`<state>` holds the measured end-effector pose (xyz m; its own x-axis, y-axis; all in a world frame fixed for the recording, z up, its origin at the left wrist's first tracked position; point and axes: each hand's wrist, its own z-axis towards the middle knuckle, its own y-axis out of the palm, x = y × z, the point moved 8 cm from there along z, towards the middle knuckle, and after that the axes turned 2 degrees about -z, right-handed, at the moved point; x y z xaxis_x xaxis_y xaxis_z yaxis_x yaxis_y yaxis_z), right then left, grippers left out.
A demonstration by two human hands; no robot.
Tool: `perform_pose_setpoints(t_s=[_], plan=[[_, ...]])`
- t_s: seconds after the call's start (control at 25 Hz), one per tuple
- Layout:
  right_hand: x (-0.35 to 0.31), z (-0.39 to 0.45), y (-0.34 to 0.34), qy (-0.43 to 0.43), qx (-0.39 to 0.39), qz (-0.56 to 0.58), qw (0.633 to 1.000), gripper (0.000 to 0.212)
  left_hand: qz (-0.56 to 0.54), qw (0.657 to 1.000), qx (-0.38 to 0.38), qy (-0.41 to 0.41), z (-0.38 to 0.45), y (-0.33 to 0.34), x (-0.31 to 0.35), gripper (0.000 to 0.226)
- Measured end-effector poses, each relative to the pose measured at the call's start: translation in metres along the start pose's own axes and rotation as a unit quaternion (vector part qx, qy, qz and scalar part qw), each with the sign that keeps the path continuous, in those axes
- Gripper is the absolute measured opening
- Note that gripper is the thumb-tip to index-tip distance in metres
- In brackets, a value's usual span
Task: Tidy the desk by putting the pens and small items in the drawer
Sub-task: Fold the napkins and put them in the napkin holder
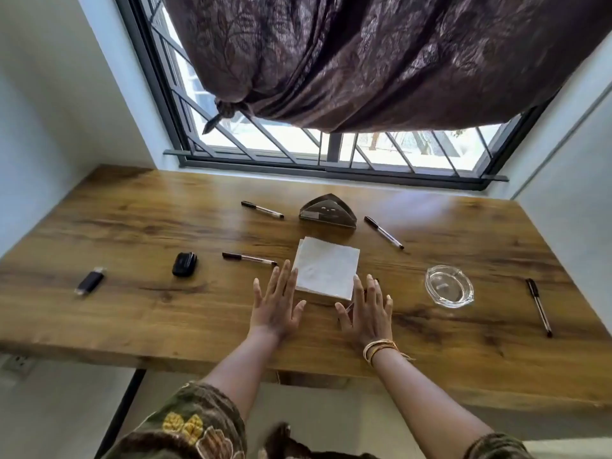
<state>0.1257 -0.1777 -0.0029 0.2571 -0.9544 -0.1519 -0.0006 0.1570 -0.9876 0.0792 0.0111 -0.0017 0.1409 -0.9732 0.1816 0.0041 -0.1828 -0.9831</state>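
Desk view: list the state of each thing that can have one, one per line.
Left hand: open, flat, empty.
Right hand: open, over a partly hidden pen.
Four other pens: capped, lying flat.
Napkin stack: loose, outside holder.
Napkin holder: empty.
Glass ashtray: empty, upright.
Curtain: knotted up.

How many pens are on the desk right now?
4 clearly: one far left of the holder, one right of it, one left of the napkins, one at the right edge. A fifth may lie hidden under the right hand.
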Motion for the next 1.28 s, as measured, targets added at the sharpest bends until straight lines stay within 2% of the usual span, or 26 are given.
perform_pose_setpoints(t_s=[0.08, 0.36, 0.48, 0.76, 0.96, 1.04, 1.16, 1.2, 1.28], plan=[[-0.001, 0.003, 0.0, 0.005, -0.012, 0.01, 1.0, 0.073, -0.021, 0.999, -0.029, -0.009, -0.004, 0.008, 0.0, 0.075], [0.007, -0.003, -0.003, 0.034, 0.034, 0.029, 0.998, 0.07, -0.044, 0.996, -0.031, -0.075, -0.007, 0.025, -0.021, 0.079], [0.011, -0.003, -0.004, 0.052, 0.028, 0.034, 0.998, 0.068, -0.043, 0.996, -0.022, -0.069, -0.007, 0.023, -0.018, 0.076], [0.024, 0.006, -0.004, 0.03, 0.004, 0.014, 0.999, 0.063, -0.059, 0.996, 0.015, -0.064, -0.008, 0.02, -0.019, 0.074], [0.014, 0.028, -0.025, 0.043, 0.064, 0.064, 0.995, 0.055, -0.071, 0.995, 0.035, -0.061, -0.008, 0.017, -0.019, 0.078], [0.002, 0.043, -0.038, 0.082, 0.064, 0.149, 0.983, 0.051, -0.063, 0.996, 0.03, -0.06, -0.006, 0.016, -0.019, 0.076], [-0.004, 0.06, -0.031, 0.23, -0.026, 0.249, 0.94, 0.058, -0.053, 0.996, 0.041, -0.059, -0.004, 0.011, -0.023, 0.069], [-0.006, 0.062, -0.027, 0.266, -0.057, 0.233, 0.934, 0.065, -0.05, 0.996, 0.047, -0.056, -0.003, 0.01, -0.024, 0.067], [-0.012, 0.063, -0.022, 0.281, -0.095, 0.164, 0.941, 0.076, -0.051, 0.996, 0.061, -0.049, -0.001, 0.008, -0.027, 0.062]])
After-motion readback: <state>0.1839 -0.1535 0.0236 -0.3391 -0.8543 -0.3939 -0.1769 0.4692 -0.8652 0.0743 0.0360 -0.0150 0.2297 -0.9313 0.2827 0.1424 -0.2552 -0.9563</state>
